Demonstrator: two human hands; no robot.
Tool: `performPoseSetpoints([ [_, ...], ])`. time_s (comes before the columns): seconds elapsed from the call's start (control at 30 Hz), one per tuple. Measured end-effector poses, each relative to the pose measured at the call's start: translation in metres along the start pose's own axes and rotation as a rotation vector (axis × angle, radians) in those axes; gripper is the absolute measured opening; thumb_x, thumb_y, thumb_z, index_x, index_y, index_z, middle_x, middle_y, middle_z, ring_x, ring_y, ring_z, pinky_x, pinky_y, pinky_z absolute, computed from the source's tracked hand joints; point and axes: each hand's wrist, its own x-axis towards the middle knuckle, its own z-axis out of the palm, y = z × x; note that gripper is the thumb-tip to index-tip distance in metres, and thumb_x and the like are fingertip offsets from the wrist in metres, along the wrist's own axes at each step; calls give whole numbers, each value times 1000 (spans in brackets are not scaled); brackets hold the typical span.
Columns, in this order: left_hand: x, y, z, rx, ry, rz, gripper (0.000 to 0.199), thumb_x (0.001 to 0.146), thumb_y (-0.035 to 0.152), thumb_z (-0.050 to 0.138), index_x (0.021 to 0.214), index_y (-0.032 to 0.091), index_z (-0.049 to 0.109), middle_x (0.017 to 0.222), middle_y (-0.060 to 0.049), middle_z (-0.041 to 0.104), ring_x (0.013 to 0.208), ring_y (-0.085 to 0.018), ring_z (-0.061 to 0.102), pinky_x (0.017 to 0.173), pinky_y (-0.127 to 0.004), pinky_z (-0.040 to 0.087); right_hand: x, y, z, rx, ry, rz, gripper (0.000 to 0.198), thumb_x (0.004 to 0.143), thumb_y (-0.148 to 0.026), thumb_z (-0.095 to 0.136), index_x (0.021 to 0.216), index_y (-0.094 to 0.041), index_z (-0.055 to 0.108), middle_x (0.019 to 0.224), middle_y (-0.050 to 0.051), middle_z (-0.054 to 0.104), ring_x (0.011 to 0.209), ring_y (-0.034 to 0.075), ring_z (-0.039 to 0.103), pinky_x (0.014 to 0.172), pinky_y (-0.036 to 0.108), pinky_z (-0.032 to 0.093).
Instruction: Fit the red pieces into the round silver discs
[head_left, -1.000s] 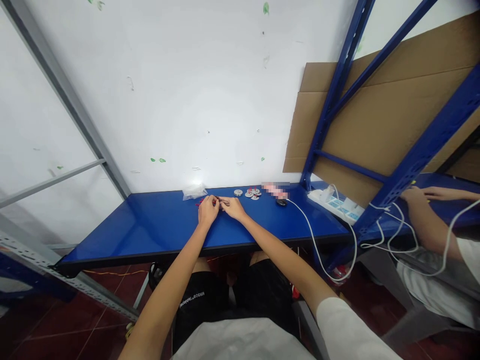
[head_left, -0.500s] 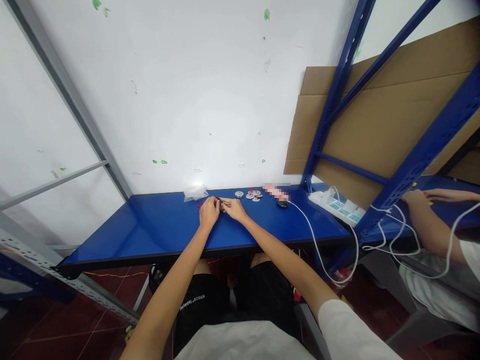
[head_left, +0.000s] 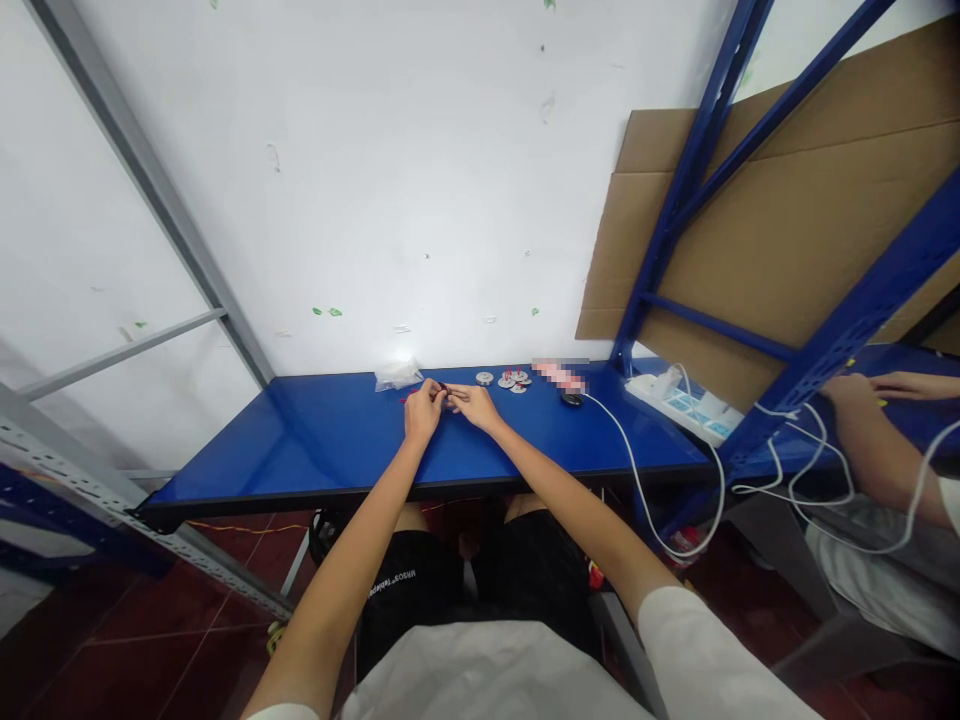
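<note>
My left hand (head_left: 424, 408) is closed, its fingertips pinching a thin dark cord-like piece (head_left: 444, 388) over the blue table (head_left: 315, 440). From the other side my right hand (head_left: 474, 406) pinches the same piece, fingers closed and nearly touching the left ones. The piece is too small to name exactly. Small red bits (head_left: 409, 398) show on the table just beyond my left hand. Behind the right hand lies a pale round disc (head_left: 484, 379), and beside it a small pile of white discs (head_left: 514, 381) with red parts.
A clear plastic bag (head_left: 397, 375) lies against the wall. To the right are a black round object (head_left: 571, 398), a white cable (head_left: 634, 470) and a power strip (head_left: 682, 408). A blue rack post (head_left: 817, 320) stands before another person's arm (head_left: 862, 430).
The view has shifted slightly, so the table sits a little higher and further right. Both hands stay together on the dark piece, with small finger movement.
</note>
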Motion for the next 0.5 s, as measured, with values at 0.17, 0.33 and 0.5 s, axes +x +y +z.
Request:
performPoseSetpoints([
  [0.17,3,-2,1,-87,-17,-12,7,99,27,68,98,23,73,98,-6,83,91,-21,78,87,-30,59,1,3,-2,-3,-6,-5,41,96,-21,68,135,-19,77,123,9,82,95,25,84,81,39,72],
  [0.33,4,-1,2,-150,-30,3,9,96,19,68,100,22,75,101,-5,83,89,-19,79,87,-30,61,1,2,-1,1,0,-16,43,95,-21,66,136,-18,77,124,9,81,96,25,84,78,38,72],
  [0.5,1,0,-1,-103,29,-41,8,97,25,70,98,23,77,97,-5,84,91,-21,80,88,-31,61,1,-1,0,-4,-13,22,41,95,-18,66,134,-18,78,122,9,82,96,24,84,79,36,72],
])
